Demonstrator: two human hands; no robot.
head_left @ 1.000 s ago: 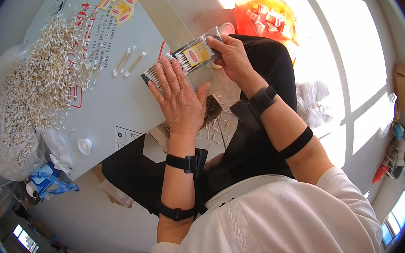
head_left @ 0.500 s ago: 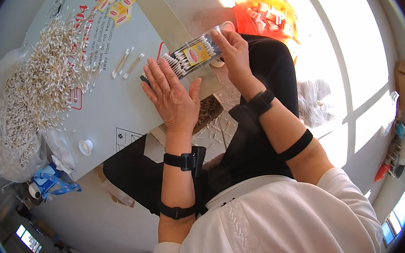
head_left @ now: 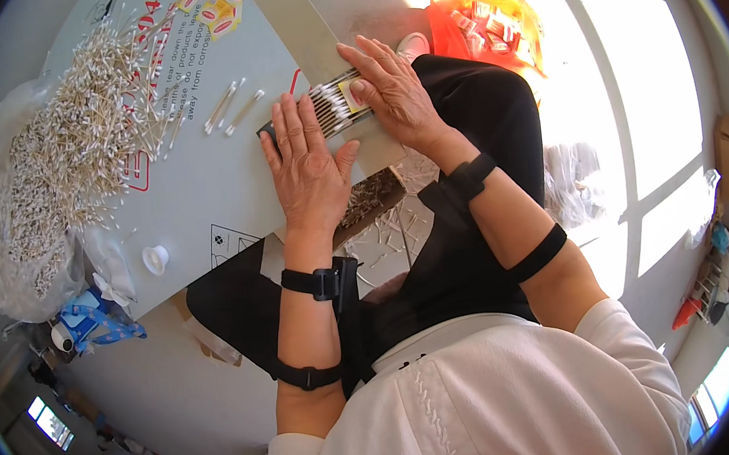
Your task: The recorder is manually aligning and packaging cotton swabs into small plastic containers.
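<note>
Over at the worktable (head_left: 179, 215), both of the worker's hands now lie across the flat pack of cotton swabs (head_left: 331, 110), which sits at the table's right-hand edge. What has just changed is the right hand (head_left: 401, 101): half a second ago it was pinching the clear film at the pack's right end, and now it is spread flat over that end, pinching nothing that I can see. Its thumb and palm hide part of the yellow card (head_left: 354, 95), which showed whole before. The left hand (head_left: 307, 176) stays spread over the other end, fingers side by side, thumb held out. To my eye, that means the pack is being steadied or flattened from both ends rather than pulled by one; how hard either palm presses, I can't tell. A few loose swabs (head_left: 245, 113) lie just beyond the left fingertips, near the big heap of swabs (head_left: 80, 141), and more yellow cards (head_left: 221, 15) lie farther up the table.
</note>
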